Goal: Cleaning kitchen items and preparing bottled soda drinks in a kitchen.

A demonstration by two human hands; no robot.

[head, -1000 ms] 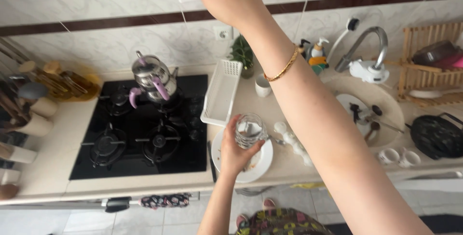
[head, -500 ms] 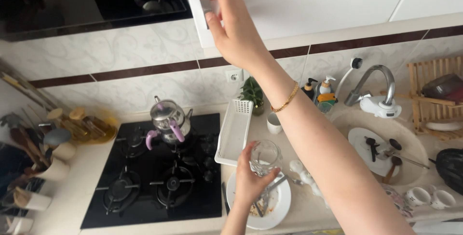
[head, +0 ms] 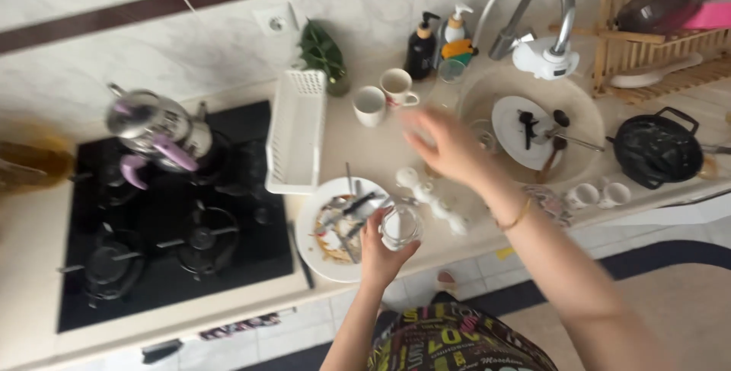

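Big black stove [head: 175,226] sits left, round sink [head: 533,124] right. Right hand [head: 449,146] hovers over the counter, fingers spread, holding nothing. Left hand [head: 381,249] is wrapped around a small clear glass [head: 400,226] just beside the dirty plate [head: 335,226].

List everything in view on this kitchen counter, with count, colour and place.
glass: 1, clear, in left hand
dirty plate: 1, white, cutlery on it, right of hob
gas hob: 1, black, left
kettle: 1, steel with purple handle, on hob
basket tray: 1, white, beside hob
mugs: 2, white, near wall
plant: 1, green, by wall
soap bottles: 2, black and white, by tap
tap: 1, steel, over sink
sink: 1, cream, holds plate
pan: 1, black, right
small cups: 2, white, counter edge
drying rack: 1, wooden, top right
left hand: grips glass
right hand: open, above counter
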